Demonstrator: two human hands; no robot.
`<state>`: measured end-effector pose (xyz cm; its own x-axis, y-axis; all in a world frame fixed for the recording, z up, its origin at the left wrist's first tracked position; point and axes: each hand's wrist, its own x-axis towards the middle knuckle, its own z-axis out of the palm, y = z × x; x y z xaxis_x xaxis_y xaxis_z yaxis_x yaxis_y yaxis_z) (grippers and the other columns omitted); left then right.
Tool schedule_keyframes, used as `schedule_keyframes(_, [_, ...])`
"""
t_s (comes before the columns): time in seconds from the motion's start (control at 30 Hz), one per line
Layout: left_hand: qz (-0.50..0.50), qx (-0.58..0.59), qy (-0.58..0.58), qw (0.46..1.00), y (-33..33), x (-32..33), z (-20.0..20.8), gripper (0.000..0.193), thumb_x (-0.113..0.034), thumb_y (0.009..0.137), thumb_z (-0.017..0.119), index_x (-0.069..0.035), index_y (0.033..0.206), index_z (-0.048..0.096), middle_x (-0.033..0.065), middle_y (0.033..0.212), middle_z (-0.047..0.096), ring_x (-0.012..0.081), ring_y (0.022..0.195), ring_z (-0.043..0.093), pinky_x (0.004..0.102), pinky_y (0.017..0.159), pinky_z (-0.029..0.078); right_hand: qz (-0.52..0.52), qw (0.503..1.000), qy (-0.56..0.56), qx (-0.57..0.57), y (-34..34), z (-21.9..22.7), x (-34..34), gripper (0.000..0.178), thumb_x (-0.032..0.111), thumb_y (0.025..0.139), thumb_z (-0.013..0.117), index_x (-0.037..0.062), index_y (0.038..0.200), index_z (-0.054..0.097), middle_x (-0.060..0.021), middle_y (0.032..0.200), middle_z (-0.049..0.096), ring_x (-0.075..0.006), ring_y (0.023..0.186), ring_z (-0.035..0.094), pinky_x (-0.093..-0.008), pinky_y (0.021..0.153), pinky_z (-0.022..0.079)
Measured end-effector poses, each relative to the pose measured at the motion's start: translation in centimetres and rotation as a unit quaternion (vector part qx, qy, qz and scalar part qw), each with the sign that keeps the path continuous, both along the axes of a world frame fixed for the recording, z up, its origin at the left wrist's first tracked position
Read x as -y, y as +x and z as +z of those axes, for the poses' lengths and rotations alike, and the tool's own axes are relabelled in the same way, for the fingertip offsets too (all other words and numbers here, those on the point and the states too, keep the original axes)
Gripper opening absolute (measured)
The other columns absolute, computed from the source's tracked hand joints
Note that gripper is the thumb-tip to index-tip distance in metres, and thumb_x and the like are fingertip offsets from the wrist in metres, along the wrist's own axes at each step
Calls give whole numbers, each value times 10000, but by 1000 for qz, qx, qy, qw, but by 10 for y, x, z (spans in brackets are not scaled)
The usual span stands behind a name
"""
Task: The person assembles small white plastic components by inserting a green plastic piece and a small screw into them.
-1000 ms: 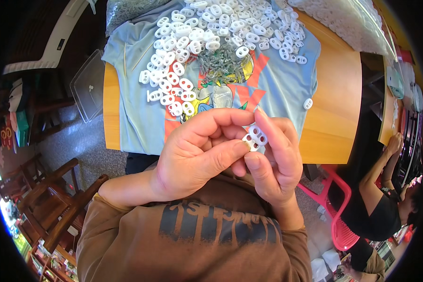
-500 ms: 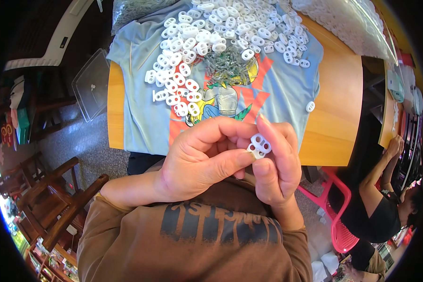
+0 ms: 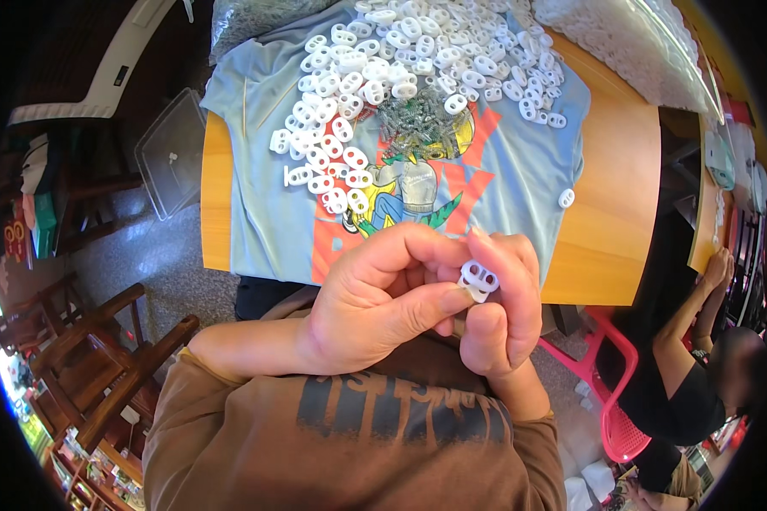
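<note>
Close to my body, just off the table's near edge, both hands meet around a white two-hole cord lock (image 3: 480,279). My left hand (image 3: 392,298) pinches its lower piece between thumb and forefinger. Curled around its other side is my right hand (image 3: 509,311), with fingers against the upper piece. The two holes of the cord lock face up; part of it is hidden by my fingers. Ahead of my hands, many white cord lock pieces (image 3: 349,83) lie loose on a blue shirt (image 3: 268,204). Among them sits a heap of small metal springs (image 3: 418,119).
The shirt covers most of a wooden table (image 3: 609,204). A single cord lock piece (image 3: 566,198) lies near the right edge. Plastic bags (image 3: 618,43) stand at the back. A pink chair (image 3: 618,400) and a wooden chair (image 3: 111,375) flank me. Another person's arm (image 3: 686,307) shows at right.
The two pieces of the cord lock sit closer together, and it has tilted in my fingers. My hands have shifted slightly right and down in the view.
</note>
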<state>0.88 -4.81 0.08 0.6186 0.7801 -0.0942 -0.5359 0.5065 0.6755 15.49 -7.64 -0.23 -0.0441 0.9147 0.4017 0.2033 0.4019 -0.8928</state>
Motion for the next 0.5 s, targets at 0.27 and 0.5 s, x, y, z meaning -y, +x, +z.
schedule_keyframes(0.27, [5, 2, 25, 1000, -1, 4, 2, 175, 7, 856, 506, -20, 1021, 456, 35, 859, 525, 64, 714, 532, 199, 633, 453, -11, 998, 58, -26, -8, -11, -3, 355, 256, 907, 428, -30, 1104, 500, -93, 835, 484, -173, 661, 490, -287, 576, 412])
schedule_keyframes(0.5, [29, 13, 55, 998, -1, 5, 1, 117, 17, 858, 490, -27, 961, 454, 30, 833, 474, 62, 683, 523, 197, 609, 436, 13, 990, 101, -97, -17, -16, -10, 313, 246, 923, 391, -12, 1069, 490, -53, 738, 485, -150, 560, 483, -287, 488, 387])
